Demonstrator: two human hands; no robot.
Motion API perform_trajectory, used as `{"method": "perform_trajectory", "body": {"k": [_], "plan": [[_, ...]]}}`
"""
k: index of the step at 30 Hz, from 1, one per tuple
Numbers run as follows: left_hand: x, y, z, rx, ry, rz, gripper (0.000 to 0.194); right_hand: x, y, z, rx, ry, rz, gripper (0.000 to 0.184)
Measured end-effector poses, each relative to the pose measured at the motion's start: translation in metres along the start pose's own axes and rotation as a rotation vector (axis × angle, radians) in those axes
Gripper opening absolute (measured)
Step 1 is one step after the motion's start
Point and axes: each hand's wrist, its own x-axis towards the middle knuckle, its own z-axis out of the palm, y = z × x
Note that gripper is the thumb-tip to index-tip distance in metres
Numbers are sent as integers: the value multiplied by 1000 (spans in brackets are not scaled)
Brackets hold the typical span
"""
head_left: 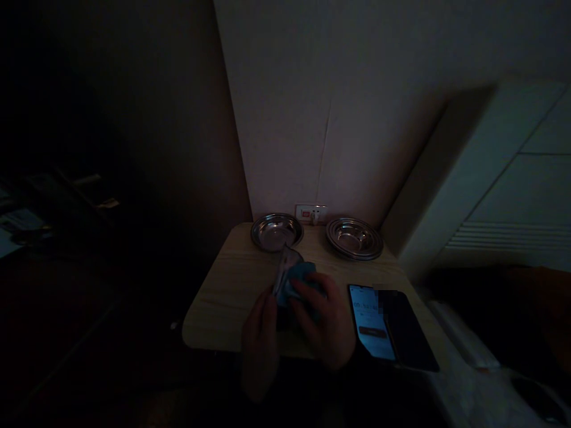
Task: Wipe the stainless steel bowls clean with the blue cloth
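My left hand grips the lower left edge of a shiny metal dish, which is tipped up steeply over the near half of the small table. Bunched in my right hand is a blue cloth, pressed against the dish's face with curled fingers. Dim light and my hands hide much of the dish, so its full shape is unclear. Behind it, one round metal bowl rests at the back left of the table. A stack of several similar metal bowls stands at the back right.
On the right of the wooden table lies a phone with a lit screen, in an open dark flip cover. A wall socket sits just above the table's back edge. White panelling rises at the right.
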Motion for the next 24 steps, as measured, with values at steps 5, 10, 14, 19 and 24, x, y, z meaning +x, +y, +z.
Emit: {"method": "perform_trajectory", "body": {"k": [5,10,14,19,24], "plan": [[1,0,0,-10,-61,40,44,17,-10,6,-106,-21,-67,21],[3,-3,-2,-41,-17,36,46,22,-9,4,-127,-87,-171,21],[2,-4,-1,-6,-63,77,45,25,-6,1,-101,-56,-98,15],[0,-2,-1,13,-2,62,45,26,-6,1,-91,-163,-176,21],[0,-3,-3,-4,-15,82,44,29,-6,2,-73,-69,-71,16]]}}
